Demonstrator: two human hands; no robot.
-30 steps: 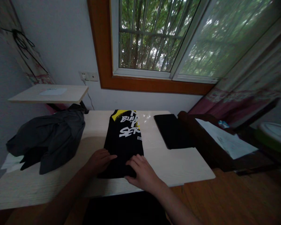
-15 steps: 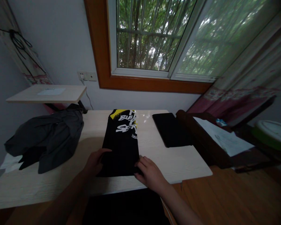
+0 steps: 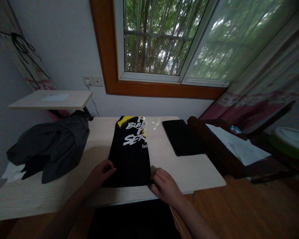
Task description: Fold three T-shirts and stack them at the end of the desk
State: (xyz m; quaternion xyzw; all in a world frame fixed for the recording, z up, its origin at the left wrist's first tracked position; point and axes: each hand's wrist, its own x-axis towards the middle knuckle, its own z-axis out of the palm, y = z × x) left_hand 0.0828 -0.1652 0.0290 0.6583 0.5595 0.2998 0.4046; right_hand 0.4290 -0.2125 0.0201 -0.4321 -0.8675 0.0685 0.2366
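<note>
A black shirt [image 3: 129, 166], folded into a long narrow shape, lies flat with its lower edge close to the table's front edge. White lettering and a yellow patch show on its far end. My left hand [image 3: 102, 172] is at its lower left side, fingers curled, thumb and finger closed together at the cloth. At the lower right corner, my right hand [image 3: 164, 186] has its fingers bent and pinched on the shirt's edge. The fingertips of both hands are partly hidden.
A dark grey garment [image 3: 62, 142] lies heaped on the left of the pale table [image 3: 161, 172], beside a small raised shelf [image 3: 77, 96]. A closed black laptop-like slab [image 3: 183, 137] rests at right. Beyond it, a paper sheet [image 3: 234, 146] lies on dark brown furniture.
My right hand has moved slightly right, and the shirt's lower right corner has spread outward with it. My left thumb has drawn in from lying stretched across the shirt.
</note>
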